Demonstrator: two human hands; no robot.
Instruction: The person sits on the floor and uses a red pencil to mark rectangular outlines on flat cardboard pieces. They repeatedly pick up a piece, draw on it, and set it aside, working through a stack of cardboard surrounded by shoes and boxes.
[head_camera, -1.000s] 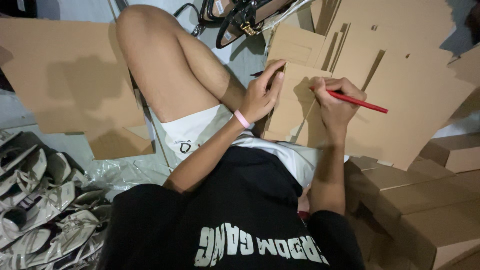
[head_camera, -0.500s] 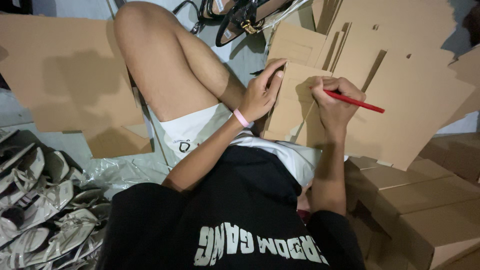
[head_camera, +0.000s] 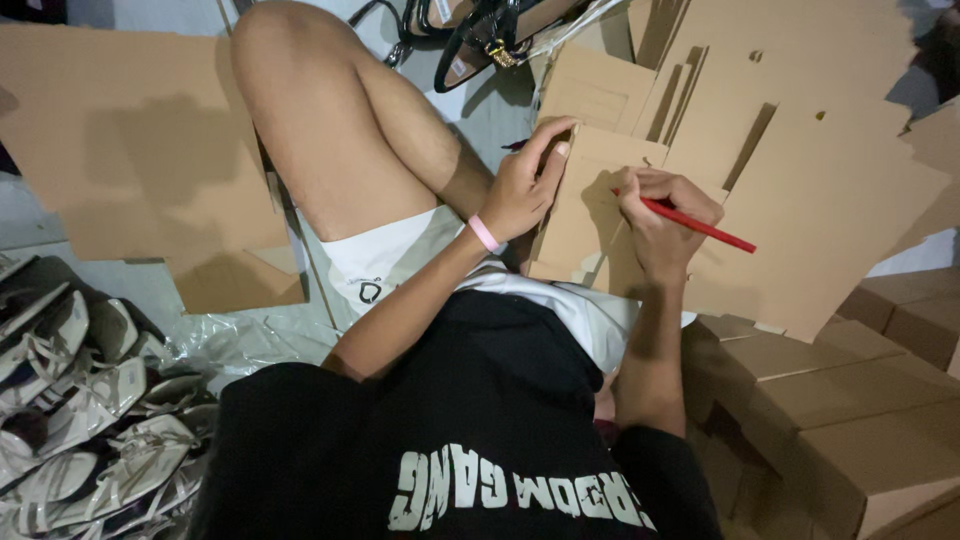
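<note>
**Inspector:** Start at the left edge. What lies there?

**Assistant:** A heap of pale strappy sandals (head_camera: 70, 420) at the lower left, with crumpled clear plastic wrap (head_camera: 250, 340) just beside it. Above them a large flat cardboard sheet (head_camera: 130, 160) lies on the floor.

**Inspector:** Moving inward?

**Assistant:** The person's bent bare knee (head_camera: 290, 60), white shorts below it, and a black shirt filling the lower middle. Dark sandals (head_camera: 480, 40) lie at the top, beyond the knee.

**Inspector:** The left hand?

**Assistant:** The left hand (head_camera: 525, 185), with a pink wristband (head_camera: 485, 233) on its wrist, grips the left edge of a small cardboard piece (head_camera: 580, 220). The thumb lies on the face and the fingers curl around the edge.

**Inspector:** Where is that piece?

**Assistant:** It is propped upright over the person's lap, between the two hands, in front of larger cut cardboard sheets (head_camera: 800, 200).

**Inspector:** The right hand?

**Assistant:** The right hand (head_camera: 665, 225) is closed around a red pencil (head_camera: 700, 225). The tip points at the piece's face near its upper right; I cannot tell whether it touches. The shaft slants out to the right.

**Inspector:** Far right?

**Assistant:** Stacked brown cardboard boxes (head_camera: 850, 410) at the lower right.
</note>
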